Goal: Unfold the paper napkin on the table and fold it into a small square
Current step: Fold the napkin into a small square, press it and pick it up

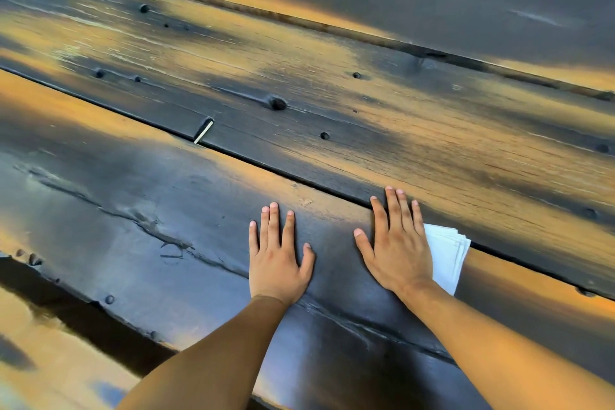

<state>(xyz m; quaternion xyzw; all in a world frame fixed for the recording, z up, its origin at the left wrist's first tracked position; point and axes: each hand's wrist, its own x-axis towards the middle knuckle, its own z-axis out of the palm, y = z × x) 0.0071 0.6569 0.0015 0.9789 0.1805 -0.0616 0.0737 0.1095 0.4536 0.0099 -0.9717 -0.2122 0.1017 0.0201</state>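
The table (299, 83) consists of wide, dark, weathered wooden planks with visible grain, knots and cracks. Narrow gaps separate the planks. A small pale stick (203, 131) lies tilted at one gap, left of centre.

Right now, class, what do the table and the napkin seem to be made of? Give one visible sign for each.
Table: looks like dark stained wooden planks with a slight sheen; grain lines, knots and gaps between boards show.

Napkin: seems thin white paper, matt; stacked layers fan out at its far corner beside the right hand. Part of it is hidden by that hand.
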